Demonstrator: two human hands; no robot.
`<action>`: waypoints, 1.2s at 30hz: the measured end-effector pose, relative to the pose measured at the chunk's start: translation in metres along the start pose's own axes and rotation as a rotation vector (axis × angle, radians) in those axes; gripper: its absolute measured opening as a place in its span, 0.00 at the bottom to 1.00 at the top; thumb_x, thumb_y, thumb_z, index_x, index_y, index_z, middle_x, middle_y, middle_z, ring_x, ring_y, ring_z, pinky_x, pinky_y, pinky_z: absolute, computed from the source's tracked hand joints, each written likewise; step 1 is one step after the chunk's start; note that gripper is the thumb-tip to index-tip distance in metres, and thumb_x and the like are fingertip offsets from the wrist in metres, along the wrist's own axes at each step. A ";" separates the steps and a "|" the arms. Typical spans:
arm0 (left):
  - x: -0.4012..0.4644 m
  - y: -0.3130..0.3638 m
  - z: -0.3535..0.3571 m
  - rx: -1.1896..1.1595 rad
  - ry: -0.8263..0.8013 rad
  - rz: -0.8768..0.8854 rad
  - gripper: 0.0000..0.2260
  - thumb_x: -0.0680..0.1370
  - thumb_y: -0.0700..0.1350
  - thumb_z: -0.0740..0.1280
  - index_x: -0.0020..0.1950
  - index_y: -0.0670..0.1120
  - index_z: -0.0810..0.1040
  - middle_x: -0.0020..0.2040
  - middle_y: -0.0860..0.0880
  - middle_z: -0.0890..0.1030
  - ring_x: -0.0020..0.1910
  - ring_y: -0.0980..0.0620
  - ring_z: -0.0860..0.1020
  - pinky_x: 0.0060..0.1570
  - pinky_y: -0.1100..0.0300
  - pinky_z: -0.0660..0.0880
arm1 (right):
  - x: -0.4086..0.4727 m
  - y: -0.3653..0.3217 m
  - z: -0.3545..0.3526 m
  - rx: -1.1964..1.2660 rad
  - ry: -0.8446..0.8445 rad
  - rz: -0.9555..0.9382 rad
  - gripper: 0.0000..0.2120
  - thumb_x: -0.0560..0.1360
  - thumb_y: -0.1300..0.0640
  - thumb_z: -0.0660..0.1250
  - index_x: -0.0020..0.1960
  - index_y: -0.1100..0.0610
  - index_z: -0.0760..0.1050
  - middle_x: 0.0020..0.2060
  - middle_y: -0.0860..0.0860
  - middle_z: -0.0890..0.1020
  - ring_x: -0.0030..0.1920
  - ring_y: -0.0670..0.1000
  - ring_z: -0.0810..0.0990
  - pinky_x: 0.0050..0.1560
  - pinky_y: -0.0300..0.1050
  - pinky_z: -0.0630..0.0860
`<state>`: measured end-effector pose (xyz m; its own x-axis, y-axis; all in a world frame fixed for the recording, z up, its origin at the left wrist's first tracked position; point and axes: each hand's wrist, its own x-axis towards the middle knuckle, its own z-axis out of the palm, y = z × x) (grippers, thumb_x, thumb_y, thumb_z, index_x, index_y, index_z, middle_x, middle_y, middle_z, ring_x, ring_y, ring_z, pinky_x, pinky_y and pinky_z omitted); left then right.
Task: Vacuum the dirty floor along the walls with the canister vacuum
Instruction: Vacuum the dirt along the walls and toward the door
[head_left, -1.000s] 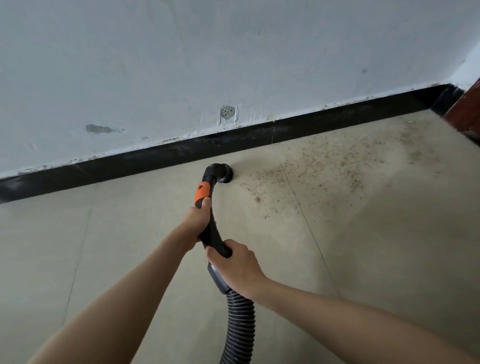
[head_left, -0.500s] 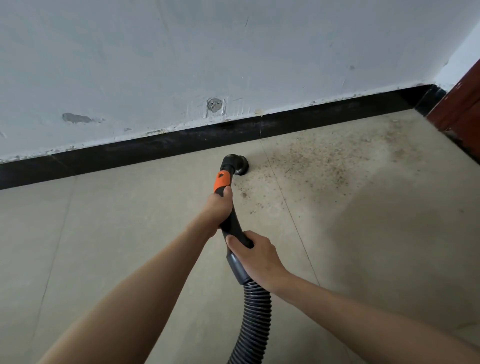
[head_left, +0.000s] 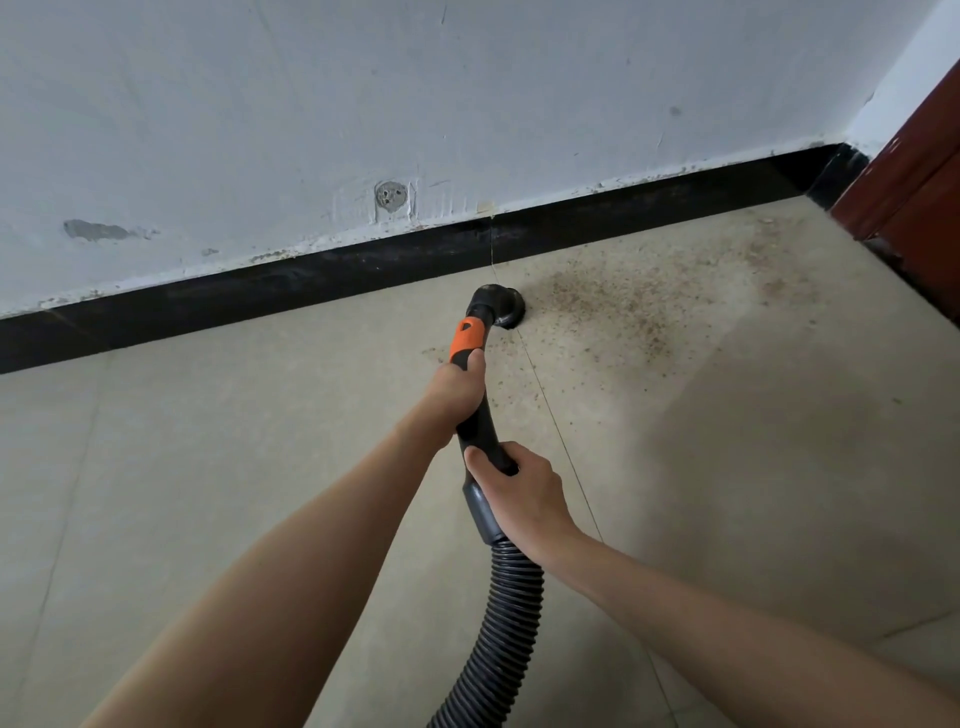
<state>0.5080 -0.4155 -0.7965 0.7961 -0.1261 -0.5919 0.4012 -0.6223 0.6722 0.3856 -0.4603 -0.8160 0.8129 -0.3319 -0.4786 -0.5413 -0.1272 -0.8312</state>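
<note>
We hold the vacuum handle (head_left: 475, 410) with both hands, left hand (head_left: 453, 395) ahead, right hand (head_left: 522, 493) behind, each grip wrapped tight. We should keep the nozzle (head_left: 501, 306) flat and sweep slowly right through the grit (head_left: 613, 306) along the baseboard (head_left: 311, 280).

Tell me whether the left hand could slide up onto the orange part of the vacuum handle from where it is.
Probably yes. The left hand grips the black handle just below the orange section, which is bare, with nothing lying between them.
</note>
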 end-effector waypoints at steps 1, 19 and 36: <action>0.001 0.000 -0.002 0.004 0.010 0.002 0.18 0.82 0.54 0.51 0.55 0.40 0.69 0.39 0.46 0.72 0.37 0.51 0.71 0.44 0.56 0.71 | 0.001 -0.002 0.002 0.007 -0.006 0.001 0.13 0.76 0.44 0.64 0.40 0.53 0.74 0.33 0.49 0.78 0.36 0.49 0.77 0.40 0.44 0.73; -0.023 -0.087 -0.075 -0.131 0.173 -0.126 0.19 0.80 0.53 0.55 0.57 0.37 0.69 0.50 0.37 0.77 0.44 0.42 0.76 0.45 0.52 0.75 | -0.041 -0.009 0.066 -0.123 -0.368 -0.063 0.13 0.76 0.44 0.63 0.39 0.51 0.68 0.36 0.49 0.76 0.37 0.50 0.75 0.39 0.42 0.71; -0.017 -0.044 -0.006 0.004 0.036 -0.029 0.22 0.80 0.57 0.54 0.61 0.39 0.66 0.50 0.41 0.77 0.48 0.43 0.78 0.48 0.52 0.76 | -0.034 0.016 0.009 0.215 -0.308 0.193 0.16 0.77 0.41 0.64 0.45 0.54 0.75 0.41 0.51 0.80 0.42 0.51 0.79 0.47 0.43 0.76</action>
<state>0.4795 -0.3815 -0.8138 0.8002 -0.0799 -0.5944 0.4224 -0.6285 0.6531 0.3507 -0.4427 -0.8154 0.7453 -0.0311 -0.6660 -0.6589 0.1187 -0.7428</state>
